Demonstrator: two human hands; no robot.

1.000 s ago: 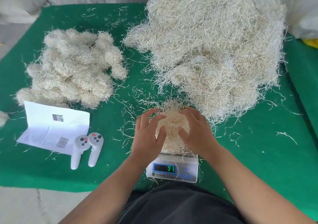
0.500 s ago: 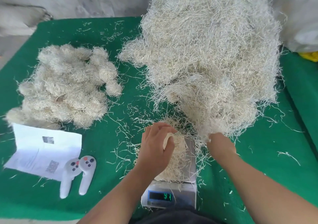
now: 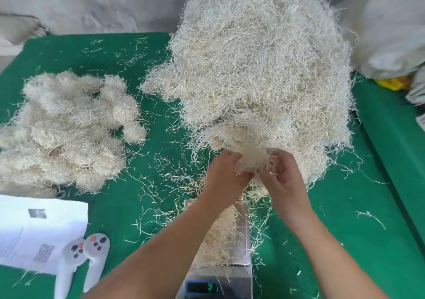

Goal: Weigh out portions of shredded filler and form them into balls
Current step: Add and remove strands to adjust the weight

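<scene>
Shredded filler (image 3: 251,160) is now pinched between the left hand (image 3: 226,172) and right hand (image 3: 281,175) at the pile (image 3: 259,75), lifted off the portion (image 3: 222,236) on the scale (image 3: 216,275) near the desk's front edge; topping-up seems underway.

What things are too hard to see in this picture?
- Scale: tray mostly covered by filler and the left arm, head view.
- Display: digits blurred.
- Paper: print too small, cut by the left edge.
- Both hands' fingers: partly buried in the tuft.
</scene>
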